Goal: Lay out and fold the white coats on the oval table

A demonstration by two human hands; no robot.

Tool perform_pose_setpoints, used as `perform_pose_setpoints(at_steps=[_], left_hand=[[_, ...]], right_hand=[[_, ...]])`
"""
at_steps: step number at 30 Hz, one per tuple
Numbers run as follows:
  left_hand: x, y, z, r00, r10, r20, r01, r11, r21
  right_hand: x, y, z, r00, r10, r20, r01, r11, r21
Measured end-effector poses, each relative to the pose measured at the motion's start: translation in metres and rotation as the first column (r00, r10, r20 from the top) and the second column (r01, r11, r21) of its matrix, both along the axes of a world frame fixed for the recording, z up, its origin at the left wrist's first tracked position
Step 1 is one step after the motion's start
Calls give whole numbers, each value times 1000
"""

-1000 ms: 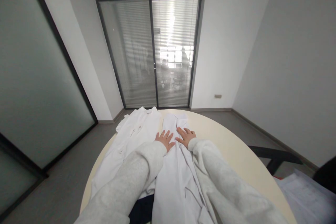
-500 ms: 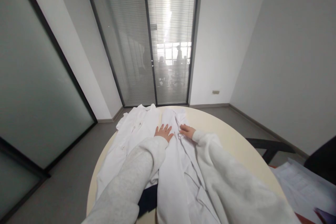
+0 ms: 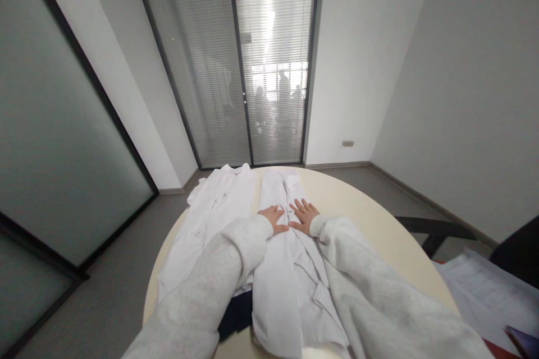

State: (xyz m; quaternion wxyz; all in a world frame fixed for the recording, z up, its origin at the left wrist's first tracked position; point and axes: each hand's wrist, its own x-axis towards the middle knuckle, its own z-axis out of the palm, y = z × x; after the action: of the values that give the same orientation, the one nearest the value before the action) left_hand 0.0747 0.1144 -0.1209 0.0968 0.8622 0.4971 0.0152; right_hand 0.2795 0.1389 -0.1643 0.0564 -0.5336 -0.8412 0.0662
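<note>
Across a round cream desk [image 3: 370, 219] in a bare grey room, two white garments lay spread lengthwise toward a blind-covered sliding glass door [image 3: 248, 73]. A white garment on the left [image 3: 202, 224] rested flat and untouched, its far end reaching the desk's edge. Beside it, touching along one side, lay the long white garment [image 3: 278, 280] under the person's arms, folded narrow and creased near the front edge, with a dark cloth [image 3: 236, 314] showing beneath it. White sheets [image 3: 475, 291] sat apart at the right, near a dark chair [image 3: 438, 233].

Both hands lay palm-down on that folded garment, fingers spread and flat, pinching nothing. The left hand [image 3: 275, 219] and the right hand [image 3: 305, 217] sat close together, thumbs nearly meeting at the garment's middle, grey sleeves drawn to the wrists.

Judging by the creases nearer the person, smoothing here would go best with light, even pressure, palms sweeping outward from the centre line so that the folded edges stayed aligned and the layer beneath did not bunch.
</note>
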Motion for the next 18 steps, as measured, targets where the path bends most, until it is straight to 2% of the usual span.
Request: perform_pose_setpoints(at_steps=[5,8,13,18], left_hand=[[10,0,7,989,141,40,-146,973,181],[13,4,11,985,162,55,-171,954,246],[14,14,-2,987,95,131,-128,953,276],[8,24,-11,908,137,397,-248,938,243]], right_hand=[[-6,9,6,1000,-22,-12,23,999,48],[-5,9,6,999,-2,-36,5,997,71],[-2,11,6,988,34,-150,-9,987,161],[1,14,11,961,72,-265,-12,975,223]])
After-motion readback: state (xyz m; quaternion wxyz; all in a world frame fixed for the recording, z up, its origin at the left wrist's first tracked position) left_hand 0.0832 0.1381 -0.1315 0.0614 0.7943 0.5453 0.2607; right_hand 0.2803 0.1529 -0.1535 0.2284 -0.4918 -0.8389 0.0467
